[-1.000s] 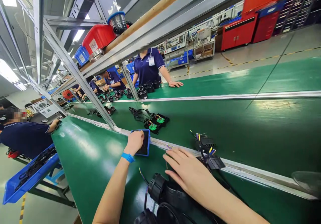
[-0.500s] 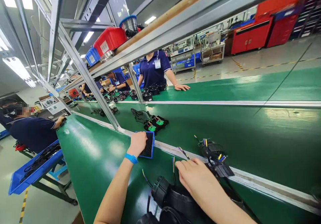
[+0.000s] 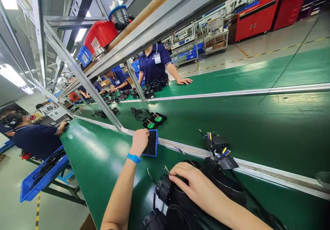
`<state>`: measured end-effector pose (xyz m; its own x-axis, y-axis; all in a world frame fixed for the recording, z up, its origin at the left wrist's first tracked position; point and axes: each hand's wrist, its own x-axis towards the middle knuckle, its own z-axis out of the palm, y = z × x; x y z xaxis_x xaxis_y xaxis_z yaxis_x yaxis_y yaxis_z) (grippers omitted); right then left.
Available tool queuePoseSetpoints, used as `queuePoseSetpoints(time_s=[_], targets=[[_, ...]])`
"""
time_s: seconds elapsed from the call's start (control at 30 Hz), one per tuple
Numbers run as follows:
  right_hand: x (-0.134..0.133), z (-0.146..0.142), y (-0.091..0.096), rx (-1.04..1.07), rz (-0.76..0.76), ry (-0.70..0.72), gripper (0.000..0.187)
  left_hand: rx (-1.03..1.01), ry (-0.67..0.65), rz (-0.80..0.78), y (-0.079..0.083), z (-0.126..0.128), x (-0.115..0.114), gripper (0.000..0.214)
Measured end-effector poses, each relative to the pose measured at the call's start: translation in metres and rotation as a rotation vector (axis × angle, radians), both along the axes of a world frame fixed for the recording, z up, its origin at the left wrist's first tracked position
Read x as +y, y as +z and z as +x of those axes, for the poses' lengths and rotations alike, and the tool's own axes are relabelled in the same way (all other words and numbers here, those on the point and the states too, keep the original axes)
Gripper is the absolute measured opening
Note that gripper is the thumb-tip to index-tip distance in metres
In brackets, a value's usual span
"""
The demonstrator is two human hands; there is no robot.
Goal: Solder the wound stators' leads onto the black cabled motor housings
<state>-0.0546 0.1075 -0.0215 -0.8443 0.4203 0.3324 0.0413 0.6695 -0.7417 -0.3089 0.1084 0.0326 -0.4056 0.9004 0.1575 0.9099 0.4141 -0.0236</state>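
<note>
My left hand [image 3: 140, 141], with a blue wristband [image 3: 133, 158], is at the left side of a small blue tray [image 3: 156, 143] holding small black parts [image 3: 150, 145]. Its fingers curl over the contents; whatever they grip is hidden. My right hand [image 3: 193, 183] is closed at the fingertips on a thin cable [image 3: 167, 170] with coloured wire ends, above black round housings. A ridged black cap [image 3: 163, 189] sits just left of that hand. Another black cable with bare coloured wires [image 3: 152, 176] sticks up beside the cap.
Black parts with coloured wires [image 3: 223, 158] lie across the metal rail [image 3: 180, 147]. Green circuit boards [image 3: 151, 124] in black cases rest on the belt [image 3: 185, 116]. A metal post [image 3: 85, 79] and shelf stand ahead. Co-workers sit left and stand opposite. A blue bin [image 3: 24, 192] holds black cables.
My right hand has shifted left and its fingertips have closed on the cable, which now leans left. My left hand stays at the blue tray. The view has tilted slightly.
</note>
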Motion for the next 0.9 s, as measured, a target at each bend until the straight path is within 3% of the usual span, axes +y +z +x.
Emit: queuePoseSetpoints(time_s=[0.13, 0.33, 0.43, 0.57, 0.7, 0.9], targets=[[-0.006, -0.004, 0.000, 0.052, -0.252, 0.003, 0.027, -0.099, -0.040, 0.056, 0.001, -0.006, -0.001, 0.020], [-0.001, -0.002, 0.012, 0.147, -0.288, -0.164, 0.042, -0.289, -0.095, 0.165, 0.004, -0.005, -0.003, 0.019], [0.000, 0.000, 0.017, 0.185, -0.323, -0.217, 0.041, -0.569, -0.154, 0.230, 0.016, 0.009, -0.008, 0.019], [0.005, 0.000, 0.013, 0.198, -0.372, -0.217, 0.043, -1.006, -0.414, 0.204, 0.037, 0.040, -0.025, 0.022], [0.011, -0.003, 0.008, 0.210, -0.420, -0.237, 0.045, -1.048, -0.505, 0.049, 0.049, 0.063, -0.039, 0.024], [0.010, -0.001, 0.014, 0.220, -0.406, -0.239, 0.046, -1.016, -0.480, 0.028, 0.050, 0.066, -0.041, 0.023]])
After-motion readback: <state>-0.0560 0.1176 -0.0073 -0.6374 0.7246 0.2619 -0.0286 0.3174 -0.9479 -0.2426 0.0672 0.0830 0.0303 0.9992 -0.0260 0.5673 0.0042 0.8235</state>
